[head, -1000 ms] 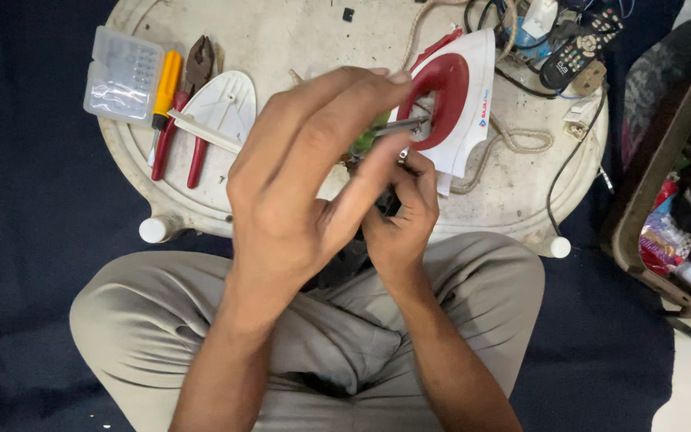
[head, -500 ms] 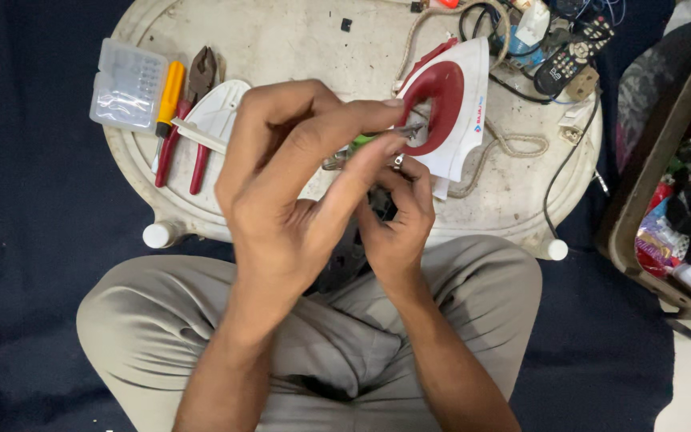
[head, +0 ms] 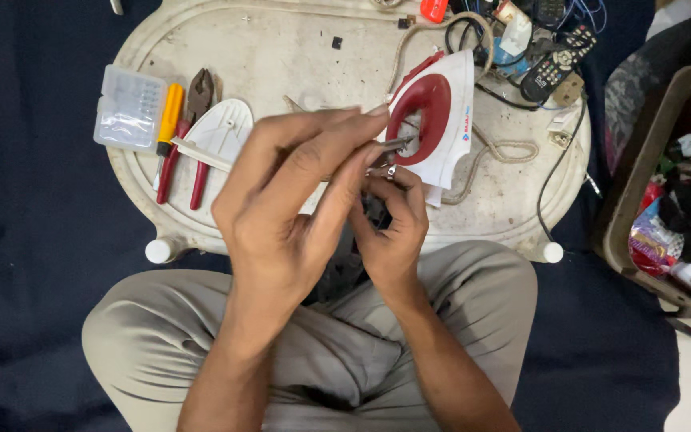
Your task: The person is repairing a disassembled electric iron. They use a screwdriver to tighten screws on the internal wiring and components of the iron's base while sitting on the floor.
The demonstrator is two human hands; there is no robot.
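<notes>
Change: both hands had drifted slightly right and up since the earlier frames, so the metal tool tip now sat right at the iron's red handle; the work looked mid-step, not finished.
Left hand (head: pixel 293 204): raised over the table, fingers (head: pixel 337 132) stretched long and pressed together, thumb side closed on a slim metal tool (head: pixel 397 145) whose tip pointed at the iron.
Right hand (head: pixel 389 232): lower, curled, fingertips pinching a small dark part (head: pixel 373 210) just under the left hand; what the part was could not be told.
Ring: a small metal ring or clip (head: pixel 391 171) showed between the two hands.
Iron (head: pixel 441 120): white with a red handle, lying on the table just beyond the tool tip, cord (head: pixel 505 148) looped beside it.
Table (head: pixel 281 56): pale oval, worn, over the person's crossed legs.
Left side: clear plastic box (head: pixel 128 108), yellow-handled screwdriver (head: pixel 169 112), red-handled pliers (head: pixel 189 152), white iron cover (head: pixel 221 132), all well apart from the hands.
Far right: remote (head: pixel 557 64) among tangled wires.
</notes>
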